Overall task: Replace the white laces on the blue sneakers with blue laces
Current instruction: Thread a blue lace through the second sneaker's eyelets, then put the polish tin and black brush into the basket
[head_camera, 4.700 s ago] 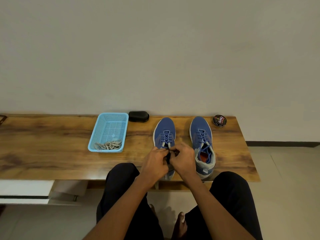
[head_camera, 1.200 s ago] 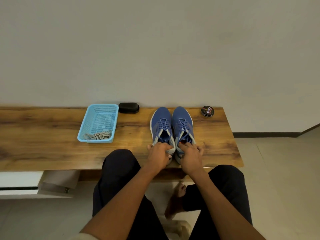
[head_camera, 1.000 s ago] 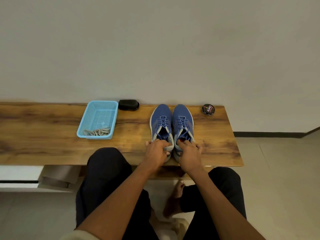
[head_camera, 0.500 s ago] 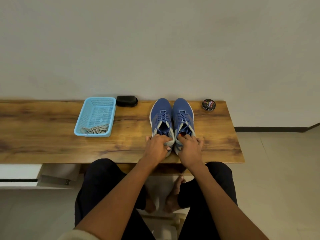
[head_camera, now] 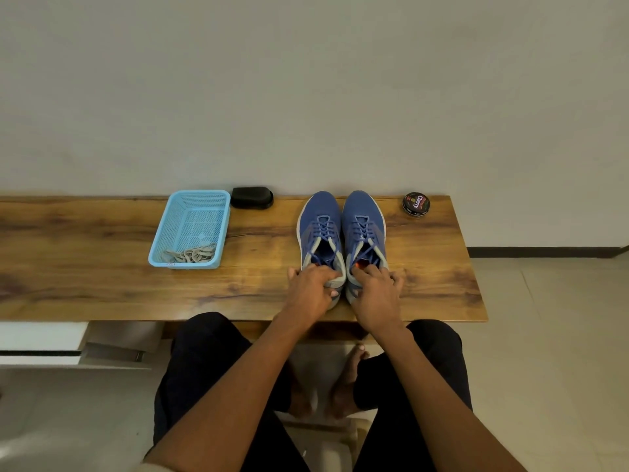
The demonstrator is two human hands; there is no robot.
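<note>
Near the table's (head_camera: 102, 291) front edge, both hands grip sneakers (head_camera: 340, 229)

Domestic interior, most likely a home. Evidence: a low wooden bench (head_camera: 102, 267) set against a plain pale wall (head_camera: 306, 97), tiled floor (head_camera: 544, 335) with dark skirting at far right. On the bench: a blue plastic basket (head_camera: 160, 247), a black brush (head_camera: 252, 197) and a shoe-polish tin (head_camera: 416, 204). The seated person is barefoot.
</note>
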